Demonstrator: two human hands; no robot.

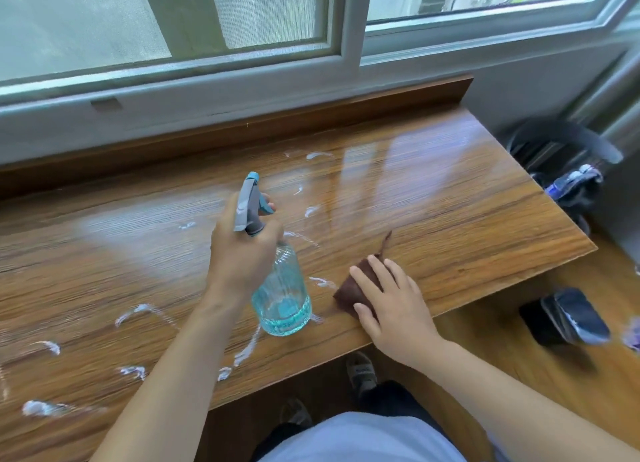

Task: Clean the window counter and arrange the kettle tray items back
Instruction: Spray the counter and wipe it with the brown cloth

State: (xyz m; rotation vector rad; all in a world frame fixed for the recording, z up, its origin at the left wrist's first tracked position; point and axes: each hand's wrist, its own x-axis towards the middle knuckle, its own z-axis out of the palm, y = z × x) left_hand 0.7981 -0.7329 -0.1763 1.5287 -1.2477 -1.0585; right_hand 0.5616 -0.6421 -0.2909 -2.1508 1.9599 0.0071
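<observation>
My left hand grips the neck of a clear spray bottle holding blue liquid, with a finger on its blue trigger. The grey and blue nozzle points away toward the window. My right hand lies flat with straight fingers on a folded brown cloth near the front edge of the wooden window counter. White foam streaks are scattered over the counter's left and middle. No kettle or tray is in view.
A window with a grey frame runs along the back behind a raised wooden lip. To the right, beyond the counter's end, stands a dark bin with items in it. A dark object lies on the wooden floor.
</observation>
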